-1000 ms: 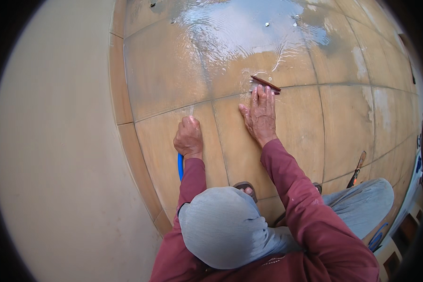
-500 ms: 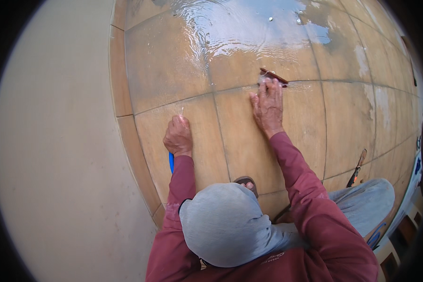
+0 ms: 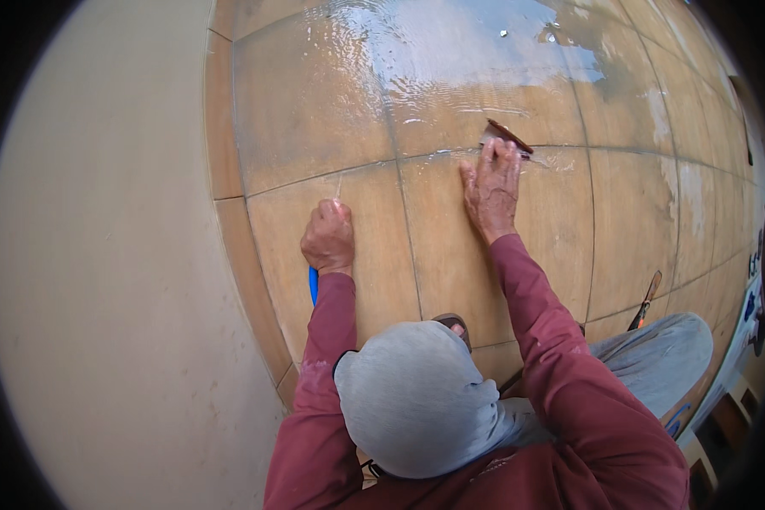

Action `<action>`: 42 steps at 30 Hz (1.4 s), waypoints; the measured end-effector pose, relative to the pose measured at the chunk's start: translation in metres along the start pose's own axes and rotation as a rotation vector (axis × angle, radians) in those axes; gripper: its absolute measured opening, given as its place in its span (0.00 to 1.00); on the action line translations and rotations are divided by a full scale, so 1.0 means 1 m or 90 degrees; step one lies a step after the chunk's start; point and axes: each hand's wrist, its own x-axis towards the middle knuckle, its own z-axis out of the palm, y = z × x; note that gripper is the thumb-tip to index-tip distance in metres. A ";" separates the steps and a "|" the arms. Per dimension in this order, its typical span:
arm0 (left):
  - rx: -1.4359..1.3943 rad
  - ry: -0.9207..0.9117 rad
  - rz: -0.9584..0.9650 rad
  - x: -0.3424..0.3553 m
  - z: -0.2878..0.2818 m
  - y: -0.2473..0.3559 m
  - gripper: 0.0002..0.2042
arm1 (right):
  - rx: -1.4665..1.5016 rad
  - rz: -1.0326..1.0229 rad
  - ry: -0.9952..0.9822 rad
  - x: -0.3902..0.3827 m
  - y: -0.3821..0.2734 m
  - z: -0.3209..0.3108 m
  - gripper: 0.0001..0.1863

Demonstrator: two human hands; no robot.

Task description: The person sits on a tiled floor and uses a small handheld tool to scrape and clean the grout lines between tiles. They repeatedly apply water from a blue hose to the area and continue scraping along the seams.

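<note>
My left hand (image 3: 328,236) is closed in a fist around the end of a blue hose (image 3: 314,286), low over the floor tiles. A thin stream of water (image 3: 340,185) comes out past the thumb. Farther forward and to the right, my right hand (image 3: 493,191) has its fingers on a narrow reddish-brown piece (image 3: 508,136) on the wet floor. The fingertips partly cover this piece, so its kind cannot be made out. Rippling water (image 3: 425,76) lies just beyond it over the tan tiles (image 3: 306,136).
A pale wall (image 3: 110,255) rises along the left, with a tile skirting (image 3: 222,119) at its foot. To the right, by my bent knee (image 3: 654,365), lies a tool with a brownish end and dark handle (image 3: 646,300). My sandalled foot (image 3: 455,330) stands between my arms.
My right hand and the reddish-brown piece have shifted slightly right in the picture. My left hand sits a little higher and farther right, with the stream more visible.
</note>
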 end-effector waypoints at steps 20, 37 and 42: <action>-0.046 -0.030 -0.034 0.004 0.005 -0.013 0.10 | 0.236 -0.364 -0.130 0.041 -0.106 0.022 0.33; -0.076 -0.025 -0.032 0.005 -0.005 -0.013 0.09 | 0.319 -0.459 -0.243 0.097 -0.051 -0.007 0.07; -0.087 -0.026 -0.025 0.006 -0.006 -0.016 0.08 | 0.364 -0.406 -0.265 0.095 -0.045 -0.007 0.08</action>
